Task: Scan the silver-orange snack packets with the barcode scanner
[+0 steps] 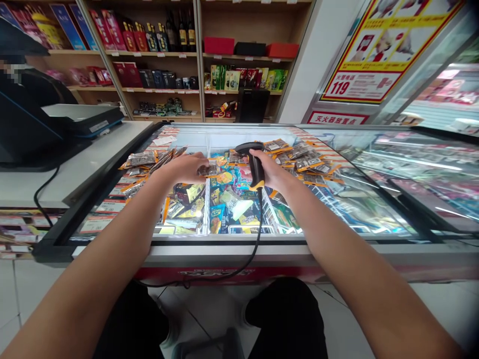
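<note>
My right hand (270, 169) is wrapped round the handle of a black and yellow barcode scanner (256, 167), its head tilted to the left and its cable (258, 224) hanging down over the freezer's front edge. Between the fingers of my left hand (189, 168) is a small snack packet (211, 168) with orange edges, held just left of the scanner. Similar packets lie on the glass freezer lid in a left pile (144, 160) beyond my left wrist and a right pile (307, 158) beyond my right hand. Under the glass, colourful ice-cream packs (234, 204) fill wire baskets.
At the left, a counter (22, 187) carries a dark checkout machine with a scale (80, 119); a person in a dark cap (18, 40) is behind it. Stocked shelves (160, 55) line the back wall. A second freezer section (404, 159) extends right.
</note>
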Demonstrator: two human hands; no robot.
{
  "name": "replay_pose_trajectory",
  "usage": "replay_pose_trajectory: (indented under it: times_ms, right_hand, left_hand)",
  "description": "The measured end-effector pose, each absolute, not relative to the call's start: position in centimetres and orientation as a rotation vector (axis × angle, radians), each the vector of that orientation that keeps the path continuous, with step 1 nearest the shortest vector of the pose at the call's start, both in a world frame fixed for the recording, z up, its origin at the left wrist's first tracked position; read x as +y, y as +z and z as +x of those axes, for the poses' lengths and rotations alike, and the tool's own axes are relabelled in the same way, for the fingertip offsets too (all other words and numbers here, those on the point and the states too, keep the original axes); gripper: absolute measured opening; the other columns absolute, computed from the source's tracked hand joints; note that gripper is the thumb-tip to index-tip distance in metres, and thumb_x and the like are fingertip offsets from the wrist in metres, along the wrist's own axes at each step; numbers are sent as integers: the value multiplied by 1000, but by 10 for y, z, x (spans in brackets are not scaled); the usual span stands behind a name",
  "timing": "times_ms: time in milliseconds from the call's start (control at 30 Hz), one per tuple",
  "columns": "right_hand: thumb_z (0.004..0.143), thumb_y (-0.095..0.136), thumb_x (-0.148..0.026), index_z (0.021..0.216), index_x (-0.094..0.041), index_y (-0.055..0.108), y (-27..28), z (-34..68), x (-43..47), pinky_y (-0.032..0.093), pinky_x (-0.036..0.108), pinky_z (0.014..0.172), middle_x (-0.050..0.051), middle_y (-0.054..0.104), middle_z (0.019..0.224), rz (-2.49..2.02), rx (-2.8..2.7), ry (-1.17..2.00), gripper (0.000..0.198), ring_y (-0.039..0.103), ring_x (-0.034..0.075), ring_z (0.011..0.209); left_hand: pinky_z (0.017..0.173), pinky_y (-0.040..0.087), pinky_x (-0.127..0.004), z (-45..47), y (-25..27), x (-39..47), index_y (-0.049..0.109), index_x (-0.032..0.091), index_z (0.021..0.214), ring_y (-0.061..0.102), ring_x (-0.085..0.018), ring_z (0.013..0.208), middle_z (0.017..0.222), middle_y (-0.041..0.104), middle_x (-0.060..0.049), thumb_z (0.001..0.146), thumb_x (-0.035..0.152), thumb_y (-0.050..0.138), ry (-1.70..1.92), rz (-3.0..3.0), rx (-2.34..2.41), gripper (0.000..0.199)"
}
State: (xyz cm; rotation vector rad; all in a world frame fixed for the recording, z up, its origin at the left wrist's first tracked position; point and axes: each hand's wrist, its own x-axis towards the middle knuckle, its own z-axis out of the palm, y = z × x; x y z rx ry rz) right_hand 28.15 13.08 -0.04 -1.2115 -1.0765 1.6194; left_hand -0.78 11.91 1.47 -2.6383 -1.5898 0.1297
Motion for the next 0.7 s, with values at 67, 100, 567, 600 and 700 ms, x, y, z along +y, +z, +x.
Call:
replay_pose_trajectory:
  times_ms: [67, 100, 567, 600, 700]
  right_hand:
    - [99, 67, -47, 90, -23, 67, 2, 282, 129, 62, 29, 59, 5, 71, 76, -1195, -1086, 1598, 25, 72, 19, 67]
    - [99, 67, -46, 87, -23, 65, 4, 283, 128, 60, 28, 55, 4, 70, 74, -1178, -1093, 1608, 25, 69, 18, 63]
    - [90, 67, -49, 85, -22, 64, 22, 287, 106, 41, 26, 40, 2, 53, 56, -1053, -1445, 1948, 28, 46, 15, 47]
    - [90, 67, -49, 84, -22, 64, 21, 287, 106, 40, 26, 40, 2, 54, 56, -1056, -1453, 1945, 28, 46, 15, 46]
    - [89, 67, -50, 84, -22, 63, 20, 288, 107, 40, 25, 39, 1, 53, 55, -1061, -1450, 1961, 29, 44, 14, 45]
  left_hand:
    - [96, 50, -42, -10, 15, 117, 61, 29, 146, 63, -35, 124, 156, 54, -11, 88, 53, 60, 145, -2615, -1592, 63]
    - [97, 50, -42, -10, 15, 116, 61, 29, 145, 63, -35, 124, 155, 54, -11, 88, 53, 60, 145, -2607, -1594, 62]
    - [96, 49, -40, -2, 14, 113, 63, 35, 148, 68, -31, 115, 140, 63, -8, 91, 47, 61, 35, -2588, -1668, 59]
    - [96, 49, -41, -2, 14, 112, 64, 35, 148, 68, -32, 115, 140, 64, -8, 90, 46, 61, 27, -2590, -1663, 59]
    - [91, 50, -40, -1, 16, 111, 68, 35, 143, 68, -32, 113, 137, 66, -8, 89, 48, 62, 14, -2583, -1653, 56]
